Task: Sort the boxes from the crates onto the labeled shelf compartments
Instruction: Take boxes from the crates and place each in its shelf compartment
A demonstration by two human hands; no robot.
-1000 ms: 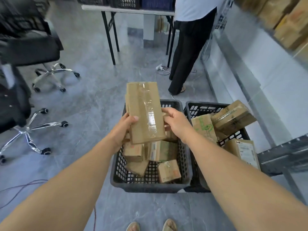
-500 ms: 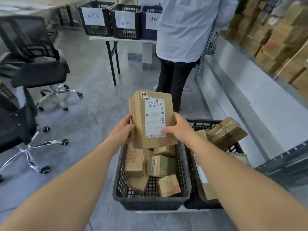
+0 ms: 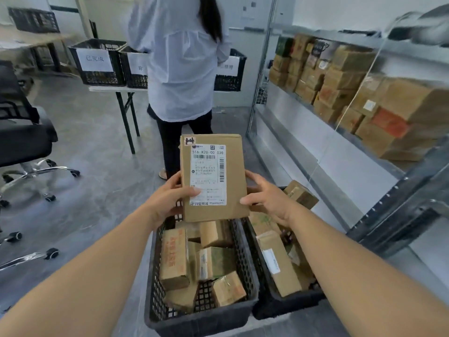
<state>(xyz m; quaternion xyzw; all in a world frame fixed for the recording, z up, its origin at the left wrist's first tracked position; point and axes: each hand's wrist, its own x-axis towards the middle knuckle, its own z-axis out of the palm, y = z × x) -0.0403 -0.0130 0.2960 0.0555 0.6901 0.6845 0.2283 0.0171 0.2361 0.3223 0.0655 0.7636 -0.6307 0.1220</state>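
A black bin [image 3: 97,79] on the far table carries a paper sign reading 已完成; the left hand [image 3: 167,203] grips the lower left edge of a plain brown cardboard box [image 3: 213,176], thumb lying on its white shipping label; the label reads 516 K20-00 030 above barcodes; the box is held upright in the air over the black crates [image 3: 201,319] of parcels; the right hand [image 3: 269,200] clasps its lower right edge, fingers curled behind; stacked cartons fill the metal shelf [image 3: 340,37].
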